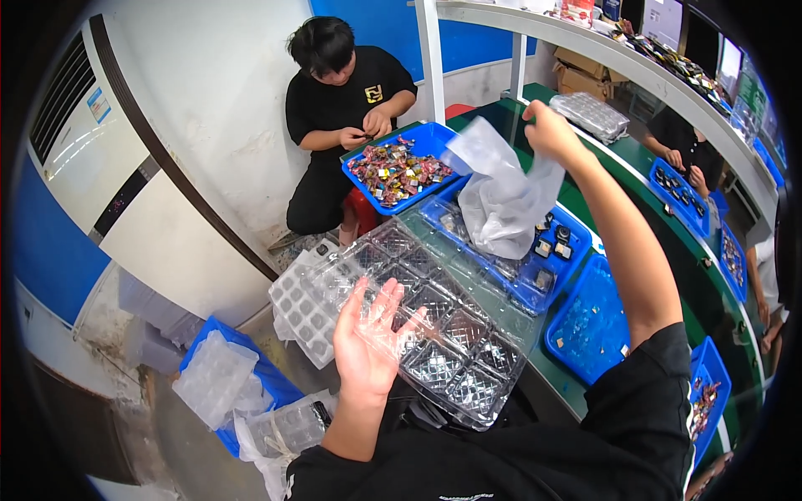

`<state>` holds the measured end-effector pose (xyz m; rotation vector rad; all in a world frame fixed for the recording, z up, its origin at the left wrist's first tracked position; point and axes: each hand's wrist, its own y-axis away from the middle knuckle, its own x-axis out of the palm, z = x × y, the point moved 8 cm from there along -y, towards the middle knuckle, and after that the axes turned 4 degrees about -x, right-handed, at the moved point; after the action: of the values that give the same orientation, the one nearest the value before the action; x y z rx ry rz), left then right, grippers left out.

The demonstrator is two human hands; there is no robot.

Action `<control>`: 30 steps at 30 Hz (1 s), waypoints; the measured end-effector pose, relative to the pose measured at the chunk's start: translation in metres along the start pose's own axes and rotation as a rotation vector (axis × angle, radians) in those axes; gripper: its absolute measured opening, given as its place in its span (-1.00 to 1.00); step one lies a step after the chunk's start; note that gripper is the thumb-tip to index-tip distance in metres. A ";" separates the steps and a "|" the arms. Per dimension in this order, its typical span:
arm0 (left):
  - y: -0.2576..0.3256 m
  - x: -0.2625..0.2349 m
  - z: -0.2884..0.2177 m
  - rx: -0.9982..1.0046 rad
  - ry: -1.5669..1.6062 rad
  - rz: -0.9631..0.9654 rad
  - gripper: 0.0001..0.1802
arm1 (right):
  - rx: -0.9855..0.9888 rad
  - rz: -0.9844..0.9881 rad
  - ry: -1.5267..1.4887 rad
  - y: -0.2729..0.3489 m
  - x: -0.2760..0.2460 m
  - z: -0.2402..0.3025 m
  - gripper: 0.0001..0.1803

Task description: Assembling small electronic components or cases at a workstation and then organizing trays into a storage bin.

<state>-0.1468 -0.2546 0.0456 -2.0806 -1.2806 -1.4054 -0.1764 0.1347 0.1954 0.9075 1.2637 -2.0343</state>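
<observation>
Up at the right, my right hand [547, 132] is closed on the top of a translucent plastic bag [501, 209], which hangs crumpled and loose. Below it stands a blue tray [572, 259] with small dark square parts, partly hidden by the bag. My left hand [368, 338] is open, palm up with fingers spread, at the side of a clear compartment tray [455, 355]. Whether the fingers bear the tray's weight cannot be told. The compartments look empty. Just beyond the left hand lie whitish compartment trays [305, 309].
A seated person [351, 100] handles something small beside a blue tray [401, 202] of colourful pieces. Another blue tray [585, 321] sits by my right arm. A blue crate [276, 384] with plastic sheets stands low left. A white shelf frame [585, 42] rises over the green bench.
</observation>
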 end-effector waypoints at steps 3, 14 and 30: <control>0.001 0.002 0.002 0.003 -0.015 -0.010 -0.52 | -0.077 0.128 0.164 0.020 0.023 0.003 -0.56; 0.001 0.002 0.006 0.004 -0.056 0.006 -0.48 | -0.035 0.306 0.164 0.055 0.033 0.002 -0.69; -0.015 0.056 -0.024 -0.065 -0.012 0.057 -0.57 | -0.078 -0.202 -0.242 0.027 -0.060 0.002 -0.60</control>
<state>-0.1667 -0.2350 0.1020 -2.1537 -1.1859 -1.4301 -0.1205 0.1289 0.2289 0.4964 1.3319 -2.1562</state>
